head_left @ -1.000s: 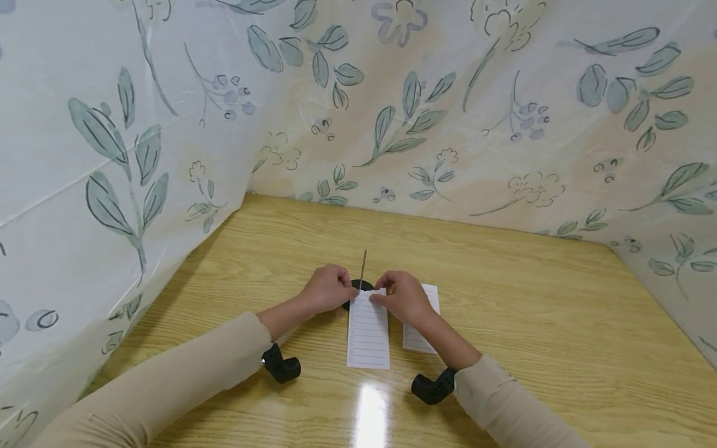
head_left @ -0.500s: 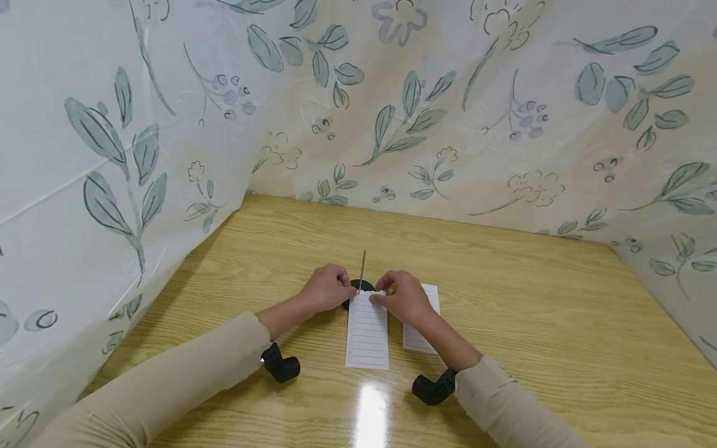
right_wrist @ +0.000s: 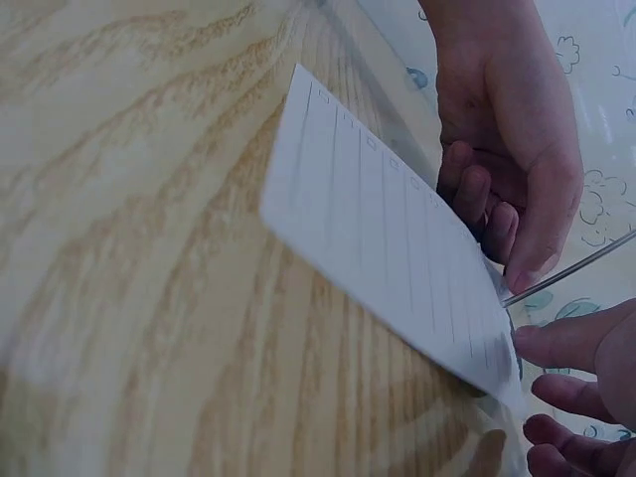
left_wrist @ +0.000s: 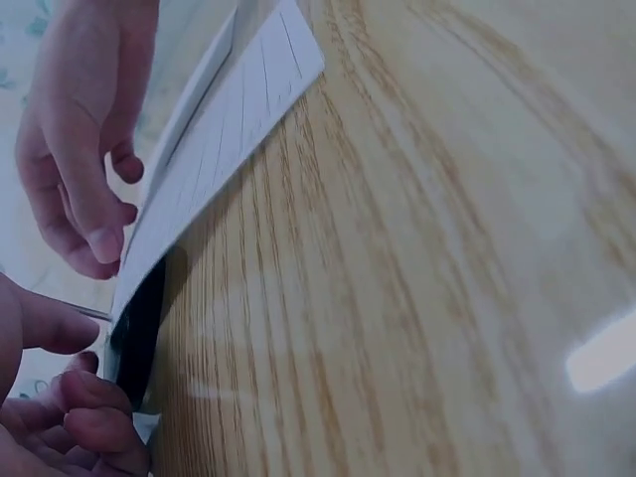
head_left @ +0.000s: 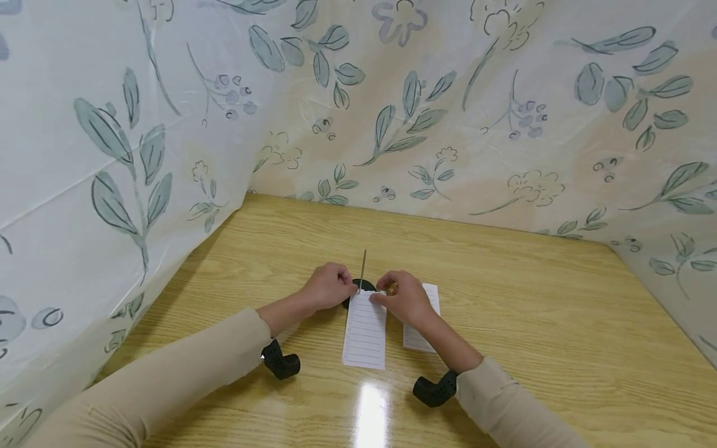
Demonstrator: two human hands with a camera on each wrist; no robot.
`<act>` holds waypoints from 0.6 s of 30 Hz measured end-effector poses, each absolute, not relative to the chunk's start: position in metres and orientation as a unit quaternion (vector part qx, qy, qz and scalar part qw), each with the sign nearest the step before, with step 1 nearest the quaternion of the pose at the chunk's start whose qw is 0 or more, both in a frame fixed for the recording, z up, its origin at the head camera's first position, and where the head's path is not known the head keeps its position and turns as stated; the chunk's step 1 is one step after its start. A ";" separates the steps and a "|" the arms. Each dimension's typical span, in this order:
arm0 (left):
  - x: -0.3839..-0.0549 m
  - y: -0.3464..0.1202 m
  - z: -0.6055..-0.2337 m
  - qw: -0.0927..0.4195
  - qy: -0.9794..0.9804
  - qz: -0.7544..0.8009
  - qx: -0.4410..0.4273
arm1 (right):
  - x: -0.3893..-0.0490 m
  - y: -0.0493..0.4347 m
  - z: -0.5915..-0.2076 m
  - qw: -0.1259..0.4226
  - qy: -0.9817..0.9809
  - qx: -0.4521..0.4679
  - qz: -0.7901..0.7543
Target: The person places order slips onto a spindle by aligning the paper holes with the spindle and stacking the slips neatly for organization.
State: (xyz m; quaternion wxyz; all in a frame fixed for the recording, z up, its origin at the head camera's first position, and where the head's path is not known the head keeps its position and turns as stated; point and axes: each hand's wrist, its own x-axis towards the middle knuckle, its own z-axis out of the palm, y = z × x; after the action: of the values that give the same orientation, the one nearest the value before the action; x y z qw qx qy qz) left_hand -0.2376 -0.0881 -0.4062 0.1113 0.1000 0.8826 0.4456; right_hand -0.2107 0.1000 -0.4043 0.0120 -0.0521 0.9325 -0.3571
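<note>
A lined white paper sheet (head_left: 365, 330) with small checkboxes and a rough top edge lies over the dark round base (head_left: 366, 285) of a spike holder. Its thin metal spike (head_left: 363, 267) stands up at the sheet's top edge, by the left corner. My left hand (head_left: 327, 287) pinches that corner, thumb right beside the spike. On the other side my right hand (head_left: 406, 297) holds the top right part, thumb on the paper and fingers curled at the edge. In the right wrist view the sheet (right_wrist: 378, 229) slants up toward both thumbs.
A second lined paper (head_left: 421, 339) lies on the wooden table (head_left: 532, 323), partly behind my right hand. Black wrist mounts (head_left: 282, 364) hang under both sleeves. A floral cloth (head_left: 448, 124) encloses the back and sides.
The sheet's lower end has swung slightly left while its top stays at the spike. Both hands have barely moved.
</note>
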 end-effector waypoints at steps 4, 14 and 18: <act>-0.236 -0.089 -0.405 0.111 0.878 0.456 0.091 | -0.210 0.101 -0.402 0.012 0.933 -0.047 -0.356; -0.231 -0.089 -0.407 0.108 0.877 0.451 0.127 | -0.208 0.106 -0.399 0.014 0.939 -0.057 -0.339; -0.231 -0.090 -0.407 0.105 0.875 0.453 0.135 | -0.208 0.107 -0.401 0.006 0.942 -0.078 -0.328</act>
State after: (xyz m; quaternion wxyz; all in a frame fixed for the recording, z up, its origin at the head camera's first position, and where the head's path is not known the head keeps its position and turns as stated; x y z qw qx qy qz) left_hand -0.2307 -0.0895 -0.4069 0.1047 0.1353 0.8751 0.4527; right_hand -0.2078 0.1068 -0.4010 0.0059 -0.0779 0.9416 -0.3275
